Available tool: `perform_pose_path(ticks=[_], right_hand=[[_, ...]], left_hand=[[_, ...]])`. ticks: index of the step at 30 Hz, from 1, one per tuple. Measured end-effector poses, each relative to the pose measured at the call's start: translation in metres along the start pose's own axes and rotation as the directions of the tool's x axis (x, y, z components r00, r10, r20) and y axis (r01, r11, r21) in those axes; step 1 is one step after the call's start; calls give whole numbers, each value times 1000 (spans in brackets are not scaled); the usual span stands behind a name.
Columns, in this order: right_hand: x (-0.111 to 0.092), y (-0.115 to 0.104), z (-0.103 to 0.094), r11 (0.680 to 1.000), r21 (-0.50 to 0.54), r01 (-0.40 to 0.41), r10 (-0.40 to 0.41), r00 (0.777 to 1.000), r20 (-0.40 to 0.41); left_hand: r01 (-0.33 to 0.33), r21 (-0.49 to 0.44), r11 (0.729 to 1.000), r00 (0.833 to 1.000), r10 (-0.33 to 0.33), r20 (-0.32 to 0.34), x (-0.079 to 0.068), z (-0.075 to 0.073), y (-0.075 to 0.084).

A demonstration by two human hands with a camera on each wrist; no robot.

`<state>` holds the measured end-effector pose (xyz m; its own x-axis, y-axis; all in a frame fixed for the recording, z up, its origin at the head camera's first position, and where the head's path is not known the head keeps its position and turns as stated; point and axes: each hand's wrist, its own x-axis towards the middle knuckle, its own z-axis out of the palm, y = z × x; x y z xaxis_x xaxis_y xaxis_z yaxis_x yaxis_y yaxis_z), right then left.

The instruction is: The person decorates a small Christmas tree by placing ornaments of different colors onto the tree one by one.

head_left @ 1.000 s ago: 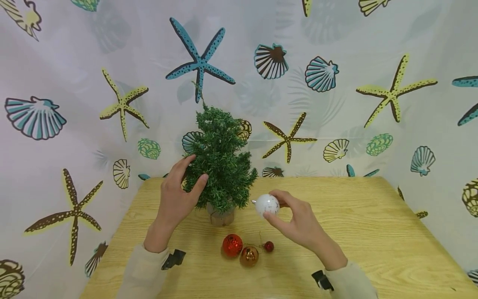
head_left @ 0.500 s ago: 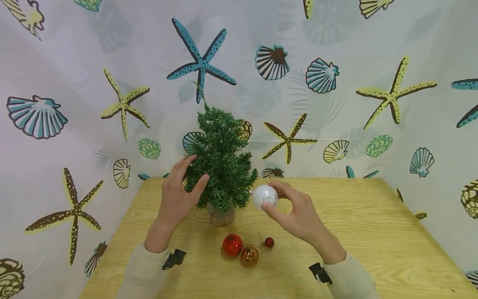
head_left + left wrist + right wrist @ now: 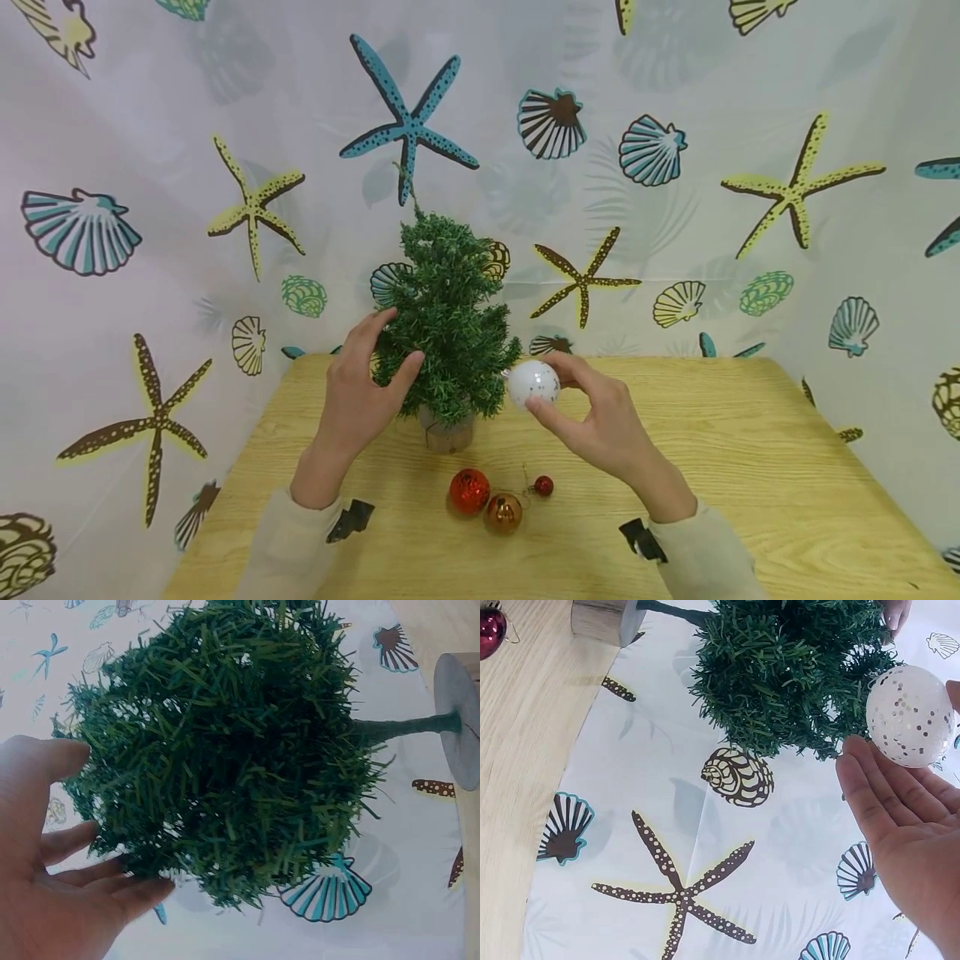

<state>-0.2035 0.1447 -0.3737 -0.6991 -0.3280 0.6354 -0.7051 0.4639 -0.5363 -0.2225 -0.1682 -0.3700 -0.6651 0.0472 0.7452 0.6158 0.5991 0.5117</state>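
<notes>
A small artificial Christmas tree with a round wooden base stands on the table. My left hand is at its left side, thumb and fingers spread apart; in the left wrist view the fingertips reach the outer green branches. Between thumb and fingers, my right hand holds a white Christmas ball with shiny specks, right beside the lower right branches. Its cap points at the tree and is partly lost against the foliage. The right wrist view shows the ball above the palm side of the fingers.
In front of the tree lie a red ball, a gold ball and a small dark red ball with thin hanging loops. A white curtain printed with starfish and shells surrounds the wooden table.
My right hand has raised the white ball a little and brought it up against the tree's lower right branches. The small red ball has shifted slightly. My left hand stays at the tree.
</notes>
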Motion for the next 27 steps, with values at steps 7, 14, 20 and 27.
perform_pose_path(ticks=[7, 14, 20, 27], right_hand=[[2, -1, -1, 1000, -6, 16, -16, 1000, -9], [5, -4, -4, 1000, -15, 27, -27, 1000, -15], [5, -7, -8, 999, -15, 46, -46, 999, -18], [5, -8, -10, 997, -9, 71, -71, 997, -19]], left_hand=[[-174, 144, 974, 971, 194, -142, 1, 4, 20], [-399, 149, 905, 906, 414, -86, 4, 12, 45], [-449, 97, 888, 893, 443, 79, 3, 25, 54], [-400, 63, 914, 908, 387, 159, 0, 40, 57]])
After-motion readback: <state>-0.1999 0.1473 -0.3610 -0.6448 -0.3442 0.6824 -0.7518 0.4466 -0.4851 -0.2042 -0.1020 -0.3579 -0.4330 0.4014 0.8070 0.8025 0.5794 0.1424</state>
